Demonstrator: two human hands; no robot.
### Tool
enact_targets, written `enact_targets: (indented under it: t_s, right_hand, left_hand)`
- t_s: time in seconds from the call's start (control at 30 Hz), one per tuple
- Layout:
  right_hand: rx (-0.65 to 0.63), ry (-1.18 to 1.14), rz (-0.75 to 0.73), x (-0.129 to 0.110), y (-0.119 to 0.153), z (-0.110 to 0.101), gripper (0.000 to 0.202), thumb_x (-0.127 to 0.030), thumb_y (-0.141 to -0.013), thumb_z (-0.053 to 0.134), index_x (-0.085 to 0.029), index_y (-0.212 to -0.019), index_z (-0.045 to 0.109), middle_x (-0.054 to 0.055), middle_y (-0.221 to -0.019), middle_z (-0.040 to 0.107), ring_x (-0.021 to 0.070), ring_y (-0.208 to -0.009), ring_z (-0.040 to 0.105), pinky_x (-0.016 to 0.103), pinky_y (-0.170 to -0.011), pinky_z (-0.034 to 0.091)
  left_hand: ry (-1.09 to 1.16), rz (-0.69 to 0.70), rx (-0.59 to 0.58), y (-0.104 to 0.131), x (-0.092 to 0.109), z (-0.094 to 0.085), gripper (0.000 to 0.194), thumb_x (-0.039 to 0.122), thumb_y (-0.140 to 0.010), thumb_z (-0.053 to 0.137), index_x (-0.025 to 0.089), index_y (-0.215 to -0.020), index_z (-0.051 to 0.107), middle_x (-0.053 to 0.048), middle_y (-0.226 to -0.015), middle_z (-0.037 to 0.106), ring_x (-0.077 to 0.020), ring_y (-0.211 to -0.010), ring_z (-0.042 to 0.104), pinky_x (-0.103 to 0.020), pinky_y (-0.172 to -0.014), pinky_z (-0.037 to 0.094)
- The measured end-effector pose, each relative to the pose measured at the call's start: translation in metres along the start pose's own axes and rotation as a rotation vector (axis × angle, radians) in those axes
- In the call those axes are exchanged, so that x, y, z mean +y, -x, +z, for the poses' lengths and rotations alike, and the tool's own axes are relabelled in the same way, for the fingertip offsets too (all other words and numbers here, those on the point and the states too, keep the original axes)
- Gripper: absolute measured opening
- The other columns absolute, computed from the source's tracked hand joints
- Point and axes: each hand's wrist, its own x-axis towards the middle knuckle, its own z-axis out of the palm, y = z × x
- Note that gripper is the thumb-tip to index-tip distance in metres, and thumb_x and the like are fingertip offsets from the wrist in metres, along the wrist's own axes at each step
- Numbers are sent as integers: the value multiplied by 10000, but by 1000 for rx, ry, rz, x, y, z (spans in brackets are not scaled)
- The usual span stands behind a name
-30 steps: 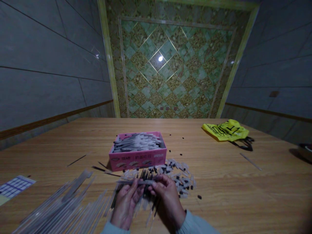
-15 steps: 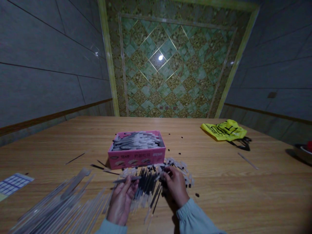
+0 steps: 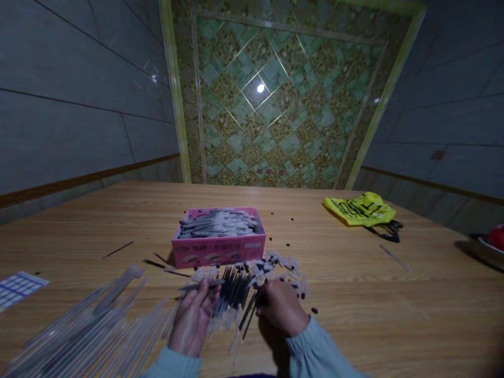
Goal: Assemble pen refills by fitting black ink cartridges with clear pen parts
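Observation:
My left hand (image 3: 195, 317) pinches a thin grey pen (image 3: 201, 285), which lies nearly level across the fingers. My right hand (image 3: 284, 306) is closed, knuckles up, at the right end of a bundle of dark pen refills (image 3: 234, 290); whatever its fingertips hold is hidden. Around and behind that hand lie small whitish pen caps (image 3: 284, 261) and black plugs. Just beyond both hands stands an open pink box (image 3: 219, 253) heaped with grey pens (image 3: 220, 222). Long clear tubes (image 3: 84, 333) are spread to the left of my left hand.
A yellow bag (image 3: 360, 209) with black print and black straps lies at the back right. A single thin stick (image 3: 395, 258) rests in front of it. A bowl (image 3: 488, 245) with something red sits at the right edge. A blue-gridded sheet (image 3: 20, 289) lies far left.
My right hand has curled over and lowered slightly, its fingertips turned out of sight. My left hand still holds the pen. The view has shifted a little.

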Motion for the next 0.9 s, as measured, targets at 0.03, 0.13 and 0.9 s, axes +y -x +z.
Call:
enact_targets:
  t_s: [0.03,0.13,0.9]
  right_hand:
    - [-2,25,3,-2,0,2,153,-158,-603,645,-207,-708,745,119,-737,725,267,-714,660,275,-570,381]
    - [21,59,9,-6,1,5,191,-119,-613,587,-167,-717,740,158,-754,719,285,-713,660,304,-604,403]
    - [338,-1338,-70,-30,-7,33,184,-331,-695,717,-160,-760,695,71,-721,658,215,-710,609,331,-670,468]
  left_hand:
    - [0,-2,4,1,1,1,135,15,-812,516,71,-763,629,-96,-671,717,-123,-576,676,-178,-523,552]
    - [4,1,4,1,1,1,140,17,-810,518,78,-760,634,-87,-669,716,-124,-573,676,-181,-526,555]
    - [23,-357,-256,21,3,6,176,75,-684,705,121,-780,565,-109,-773,732,-137,-584,675,-199,-529,535]
